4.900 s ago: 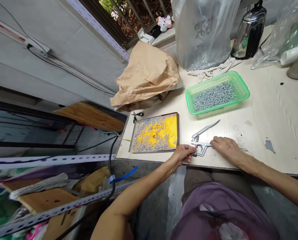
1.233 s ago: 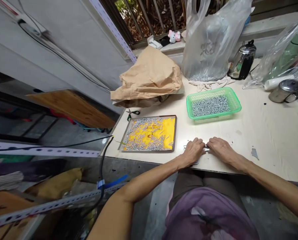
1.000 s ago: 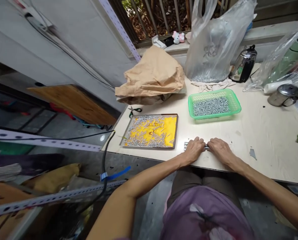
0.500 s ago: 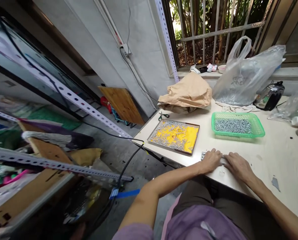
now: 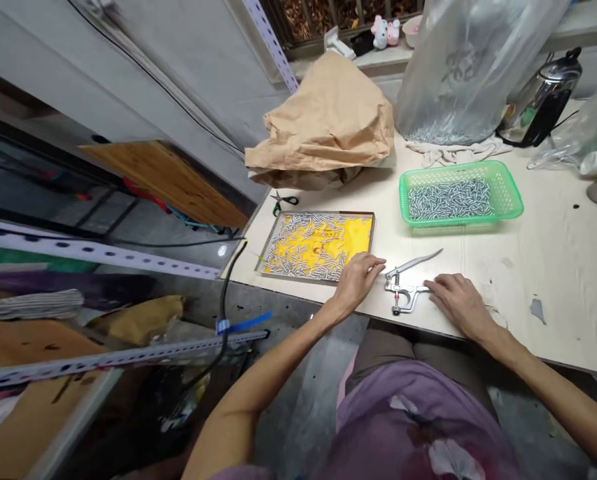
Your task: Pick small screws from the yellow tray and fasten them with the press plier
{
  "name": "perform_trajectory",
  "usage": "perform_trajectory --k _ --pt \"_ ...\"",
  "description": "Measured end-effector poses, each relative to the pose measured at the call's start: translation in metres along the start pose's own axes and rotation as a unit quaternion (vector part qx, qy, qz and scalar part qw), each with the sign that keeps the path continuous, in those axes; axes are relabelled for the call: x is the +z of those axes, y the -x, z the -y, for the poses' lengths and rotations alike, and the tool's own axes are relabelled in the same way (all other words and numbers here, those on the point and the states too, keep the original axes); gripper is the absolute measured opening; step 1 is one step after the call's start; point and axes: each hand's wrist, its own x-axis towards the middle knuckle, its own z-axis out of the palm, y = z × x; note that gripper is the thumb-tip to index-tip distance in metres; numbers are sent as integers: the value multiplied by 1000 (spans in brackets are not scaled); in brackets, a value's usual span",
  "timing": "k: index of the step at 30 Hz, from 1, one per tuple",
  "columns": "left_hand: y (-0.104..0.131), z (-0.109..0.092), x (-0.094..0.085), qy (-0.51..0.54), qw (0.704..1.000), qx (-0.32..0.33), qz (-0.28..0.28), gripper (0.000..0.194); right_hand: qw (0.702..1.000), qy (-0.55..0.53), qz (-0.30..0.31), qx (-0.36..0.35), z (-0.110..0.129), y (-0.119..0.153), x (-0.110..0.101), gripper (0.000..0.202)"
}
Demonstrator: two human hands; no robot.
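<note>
Silvery hand pliers (image 5: 403,291), shaped like snap-fastener pliers, lie near the table's front edge with their handles spread. My right hand (image 5: 461,303) has its fingertips at the end of the lower handle, which seems to sit between finger and thumb. My left hand (image 5: 357,280) is beside the right front corner of a shallow tray, its fingers drawn together left of the pliers. Whether it holds anything small is hidden. The tray (image 5: 373,233) has a yellow bottom scattered with small metal pins. A green plastic basket (image 5: 511,193), full of similar metal pieces, stands beyond the pliers.
Dark-handled scissors (image 5: 284,201) lie behind the tray. A brown paper bag (image 5: 328,120), a clear plastic bag (image 5: 458,73) and a metal kettle (image 5: 543,100) line the table's back. A white cloth (image 5: 453,152) lies behind the basket. A black cable (image 5: 225,293) hangs left of the table.
My hands, close together before, have moved apart, with the left now nearer the tray. The pliers, mostly covered earlier, now show between them. The view has tilted down.
</note>
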Motion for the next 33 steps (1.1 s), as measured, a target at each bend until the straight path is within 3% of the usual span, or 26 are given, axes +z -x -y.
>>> perform_trajectory --k 5,9,13,15,18,20,22,25,28,31,33 --pt "26 7 -11 -17 998 -37 -38 18 999 19 23 -14 3 -7 -3 31" --pt "37 -5 0 -16 996 -71 56 17 1000 13 8 -13 1 -7 0 28" --pt "32 -20 17 9 978 -160 134 27 999 14 -22 -20 2 -6 4 27" --pt "26 -23 23 85 959 -209 173 33 999 9 -39 -27 3 -6 6 26" --pt "18 -20 30 225 904 -283 229 41 998 4 -61 -24 3 -6 8 26" --pt "15 -18 32 286 869 -323 243 42 997 -4 -73 -9 2 -5 10 26" --pt "15 -16 34 301 853 -347 247 41 997 -20 -80 3 1 -4 12 25" --pt "16 -18 37 248 865 -355 253 38 995 -42 -88 3 0 -3 16 21" --pt "16 -21 37 110 916 -312 227 28 993 -40 -109 -7 1 -3 20 18" --pt "11 -26 32 -9 961 -239 140 13 991 -34 -128 -7 -1 -3 23 17" --pt "1 -33 25 -9 977 -199 75 14 990 -35 -140 -4 -2 -2 24 17"
